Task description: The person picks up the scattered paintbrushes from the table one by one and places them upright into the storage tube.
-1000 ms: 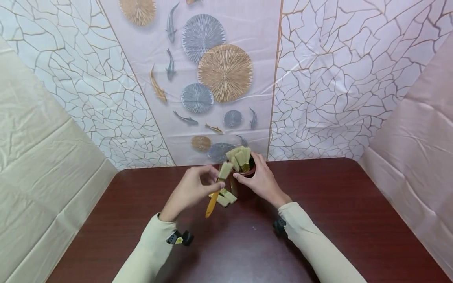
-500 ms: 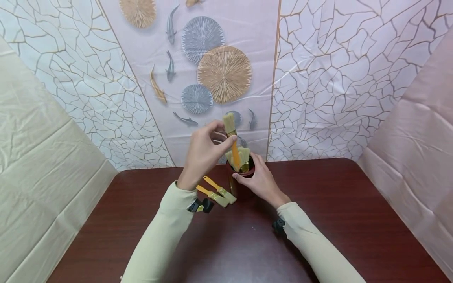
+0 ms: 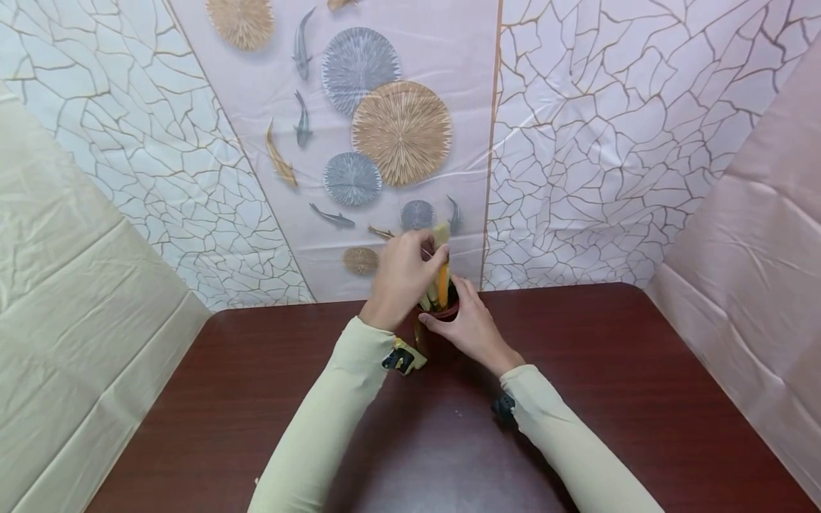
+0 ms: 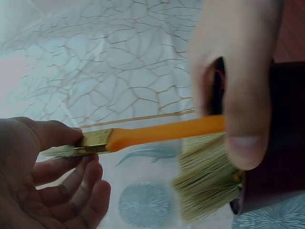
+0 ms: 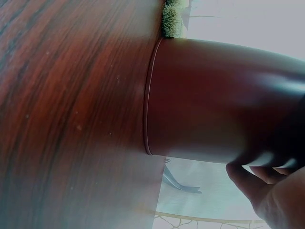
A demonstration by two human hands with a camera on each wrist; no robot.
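My left hand [image 3: 404, 274] pinches a paintbrush [image 4: 162, 135] by its brass ferrule and bristles, thumb on one side and fingers on the other. Its orange handle points down into the mouth of a dark red cylindrical cup [image 5: 205, 100]. Pale bristles of other paintbrushes [image 4: 205, 179] stick up from the cup, heads upward. My right hand [image 3: 471, 328] grips the cup near its rim, with the thumb on the near side and the fingers round the far side. In the right wrist view the cup stands upright on the table.
On the dark red wooden table [image 3: 545, 427], bristle ends of paintbrushes [image 3: 418, 362] show beside the cup, mostly hidden by my left wrist. A patterned cloth backdrop [image 3: 577, 178] rises right behind the table's far edge, with plain cloth at both sides.
My left hand has lifted the paintbrush from low on the left, turned its bristles up, and carried it right and down into the cup's mouth. My right hand stays on the cup.
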